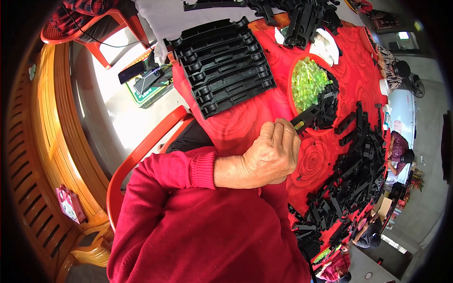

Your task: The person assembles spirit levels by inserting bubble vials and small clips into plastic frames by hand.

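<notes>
My left hand (271,155) is closed in front of my chest, its back facing up. A small black spirit level (306,119) with a yellow-green vial sticks out past its fingers. Behind and under it lies my right hand (279,180), of which only a sliver shows; its fingers are hidden, so I cannot tell whether it grips the level too. Just beyond the level, an orange-red bowl (291,89) holds many yellow-green vials (306,81) and small black parts (329,106).
A row of black level bodies (226,68) lies at the table's far left. Loose black bodies (347,184) spread along the right of the red tablecloth (311,158), with another pile (304,23) at the back. A red chair (127,177) is at my left. Other people sit far right.
</notes>
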`<control>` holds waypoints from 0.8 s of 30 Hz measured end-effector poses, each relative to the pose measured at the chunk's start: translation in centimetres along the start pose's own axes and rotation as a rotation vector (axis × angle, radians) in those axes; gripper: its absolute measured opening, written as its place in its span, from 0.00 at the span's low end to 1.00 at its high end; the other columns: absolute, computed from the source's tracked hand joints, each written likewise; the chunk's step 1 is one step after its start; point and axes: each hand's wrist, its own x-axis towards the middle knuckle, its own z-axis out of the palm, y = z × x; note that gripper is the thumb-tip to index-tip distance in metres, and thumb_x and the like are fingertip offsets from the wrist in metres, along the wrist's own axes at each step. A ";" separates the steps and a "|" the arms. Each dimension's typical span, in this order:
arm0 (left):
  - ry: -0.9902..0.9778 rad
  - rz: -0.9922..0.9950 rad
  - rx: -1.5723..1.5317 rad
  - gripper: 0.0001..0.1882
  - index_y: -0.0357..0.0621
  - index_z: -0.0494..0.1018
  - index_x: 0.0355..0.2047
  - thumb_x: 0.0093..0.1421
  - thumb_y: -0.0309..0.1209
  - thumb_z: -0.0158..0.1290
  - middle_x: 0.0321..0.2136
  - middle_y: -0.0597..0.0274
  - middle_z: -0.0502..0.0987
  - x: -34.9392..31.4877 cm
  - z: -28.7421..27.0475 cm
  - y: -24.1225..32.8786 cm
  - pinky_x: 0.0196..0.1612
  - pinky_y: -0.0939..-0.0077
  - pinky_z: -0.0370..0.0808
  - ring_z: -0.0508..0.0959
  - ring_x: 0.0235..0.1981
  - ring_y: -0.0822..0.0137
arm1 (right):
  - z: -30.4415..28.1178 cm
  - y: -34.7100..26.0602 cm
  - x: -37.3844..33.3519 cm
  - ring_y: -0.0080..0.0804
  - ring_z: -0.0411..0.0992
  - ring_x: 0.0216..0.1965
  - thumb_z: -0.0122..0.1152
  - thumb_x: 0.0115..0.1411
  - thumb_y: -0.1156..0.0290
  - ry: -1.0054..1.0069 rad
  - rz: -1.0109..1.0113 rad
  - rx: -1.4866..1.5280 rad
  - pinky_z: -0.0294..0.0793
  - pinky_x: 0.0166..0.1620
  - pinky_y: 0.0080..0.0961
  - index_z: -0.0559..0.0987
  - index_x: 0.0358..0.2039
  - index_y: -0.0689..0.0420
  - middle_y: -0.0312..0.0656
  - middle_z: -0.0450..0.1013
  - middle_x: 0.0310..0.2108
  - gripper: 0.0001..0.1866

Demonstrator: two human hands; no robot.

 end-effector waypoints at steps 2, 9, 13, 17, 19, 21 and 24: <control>0.014 -0.032 0.001 0.20 0.22 0.70 0.37 0.44 0.25 0.53 0.33 0.42 0.73 0.0 0.6 0.0 0.30 0.68 0.70 0.73 0.31 0.58 | 0.2 -0.7 1.0 0.33 0.69 0.48 0.47 0.65 0.68 0.025 0.064 0.232 0.67 0.52 0.32 0.68 0.52 0.62 0.41 0.70 0.45 0.17; 0.083 -0.102 0.041 0.21 0.21 0.70 0.37 0.45 0.28 0.53 0.25 0.53 0.72 0.8 1.1 -0.1 0.27 0.71 0.68 0.72 0.25 0.63 | -0.6 -2.4 3.5 0.31 0.69 0.48 0.45 0.66 0.68 0.188 0.314 0.999 0.67 0.52 0.31 0.68 0.53 0.62 0.40 0.70 0.45 0.18; 0.098 -0.139 -0.138 0.23 0.22 0.70 0.38 0.47 0.33 0.53 0.20 0.59 0.68 0.7 0.7 -0.8 0.24 0.73 0.65 0.70 0.21 0.68 | -1.6 -1.8 4.6 0.29 0.70 0.48 0.45 0.66 0.67 0.011 0.312 1.531 0.68 0.52 0.29 0.69 0.52 0.62 0.41 0.71 0.44 0.18; 0.168 -0.184 -0.262 0.22 0.24 0.70 0.37 0.48 0.34 0.55 0.19 0.59 0.68 0.8 0.9 -1.1 0.23 0.70 0.66 0.71 0.19 0.65 | -1.8 -3.5 5.0 0.29 0.71 0.42 0.47 0.65 0.68 0.195 0.433 1.455 0.70 0.48 0.24 0.71 0.50 0.62 0.40 0.72 0.40 0.16; 0.124 -0.251 -0.516 0.20 0.28 0.69 0.36 0.52 0.35 0.57 0.17 0.55 0.69 0.2 2.4 -1.3 0.22 0.65 0.69 0.73 0.17 0.58 | -1.7 -5.0 5.5 0.25 0.71 0.36 0.49 0.64 0.72 0.348 0.468 1.085 0.72 0.41 0.20 0.73 0.46 0.61 0.38 0.72 0.35 0.12; 0.002 -0.330 -0.663 0.19 0.30 0.69 0.36 0.54 0.36 0.57 0.16 0.53 0.70 -0.4 3.2 -1.7 0.22 0.62 0.70 0.74 0.17 0.55 | -1.6 -4.4 5.2 0.24 0.71 0.35 0.52 0.63 0.73 0.381 0.475 1.002 0.71 0.41 0.21 0.73 0.44 0.61 0.36 0.72 0.34 0.11; -0.174 -0.446 -0.932 0.16 0.33 0.70 0.36 0.59 0.36 0.54 0.16 0.47 0.72 -0.7 3.5 -3.0 0.23 0.61 0.72 0.76 0.17 0.52 | -1.4 -3.9 5.4 0.20 0.69 0.30 0.54 0.61 0.74 0.444 0.441 0.891 0.70 0.34 0.19 0.74 0.39 0.60 0.33 0.71 0.29 0.07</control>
